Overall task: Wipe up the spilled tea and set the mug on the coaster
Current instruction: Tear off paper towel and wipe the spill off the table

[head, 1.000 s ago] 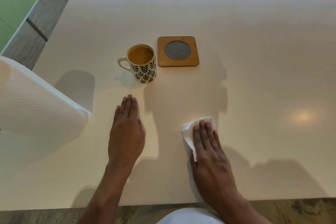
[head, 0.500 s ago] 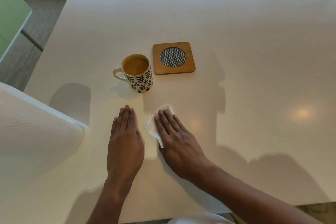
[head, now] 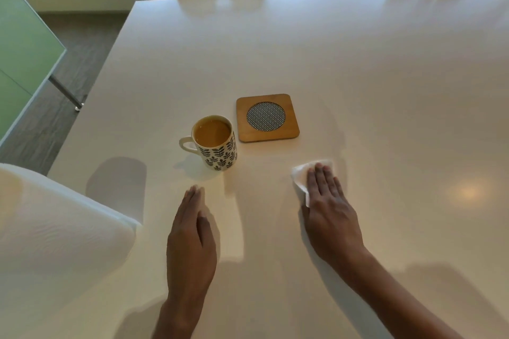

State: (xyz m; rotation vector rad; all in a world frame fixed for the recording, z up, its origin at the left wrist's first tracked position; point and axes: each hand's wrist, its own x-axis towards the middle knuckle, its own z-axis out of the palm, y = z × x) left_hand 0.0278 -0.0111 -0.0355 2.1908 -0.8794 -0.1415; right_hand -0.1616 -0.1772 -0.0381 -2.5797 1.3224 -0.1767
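Mug (head: 217, 146) — full of tea — stands just beside coaster (head: 267, 117).

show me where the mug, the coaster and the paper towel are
mug (head: 220, 155), head view, on its leaf-patterned side wall.
coaster (head: 265, 116), head view, on its woven round centre.
paper towel (head: 299, 176), head view, on the part left of the fingers.

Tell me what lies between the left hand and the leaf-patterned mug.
Nothing: the head view shows bare white table between left hand and mug.
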